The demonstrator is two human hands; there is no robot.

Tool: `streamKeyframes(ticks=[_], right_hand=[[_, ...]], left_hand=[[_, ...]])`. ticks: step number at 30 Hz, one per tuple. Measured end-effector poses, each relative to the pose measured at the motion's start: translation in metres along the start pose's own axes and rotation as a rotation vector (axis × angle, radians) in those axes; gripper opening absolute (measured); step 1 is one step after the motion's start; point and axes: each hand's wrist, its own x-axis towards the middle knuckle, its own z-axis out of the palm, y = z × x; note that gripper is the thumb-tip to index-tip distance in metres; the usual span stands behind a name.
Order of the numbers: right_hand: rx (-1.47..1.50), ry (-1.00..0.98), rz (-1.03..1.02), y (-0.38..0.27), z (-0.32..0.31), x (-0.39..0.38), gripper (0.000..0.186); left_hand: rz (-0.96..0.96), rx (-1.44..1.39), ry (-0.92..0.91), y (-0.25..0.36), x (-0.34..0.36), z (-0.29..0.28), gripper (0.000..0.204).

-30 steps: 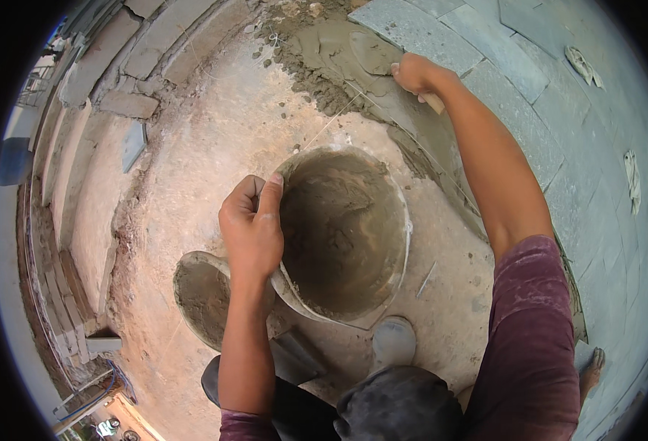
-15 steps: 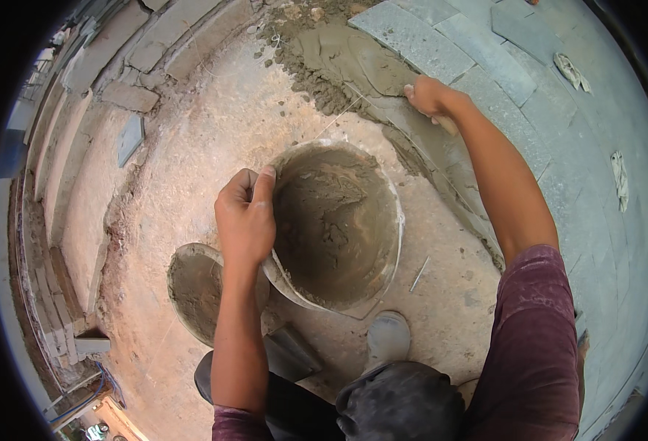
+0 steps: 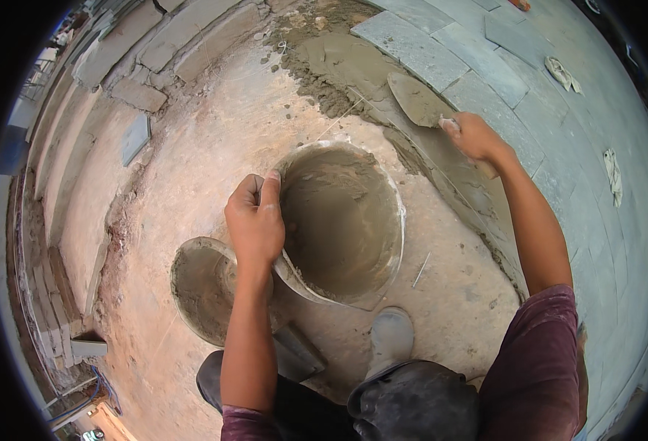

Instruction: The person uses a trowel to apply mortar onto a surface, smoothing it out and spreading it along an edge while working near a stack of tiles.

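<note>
At upper right, the right hand (image 3: pixel 477 140) grips a trowel (image 3: pixel 414 101) extending up-left from it, seemingly against mortar (image 3: pixel 342 62); mid-frame, the left hand (image 3: pixel 256 218) pinches a bucket rim (image 3: pixel 400 217).

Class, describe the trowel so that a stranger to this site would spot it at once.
Find the grey paving slabs covering the right side, then the wet mortar along their left edge. There, the right hand grips the trowel, its blade pointing up and left. Its rounded outline sets it apart from the straight-edged slabs.
</note>
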Motion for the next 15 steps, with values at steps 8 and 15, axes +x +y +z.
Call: streamKeyframes(ticks=[8,15], right_hand=[[0.047,-0.026,0.121,0.004,-0.001,0.019,0.049],[0.128,0.034,0.098,-0.031,0.021,0.084,0.052]], left_hand=[[0.000,0.007,0.011,0.003,0.002,-0.001,0.044],[0.005,0.098,0.022,0.002,0.007,0.000,0.045]])
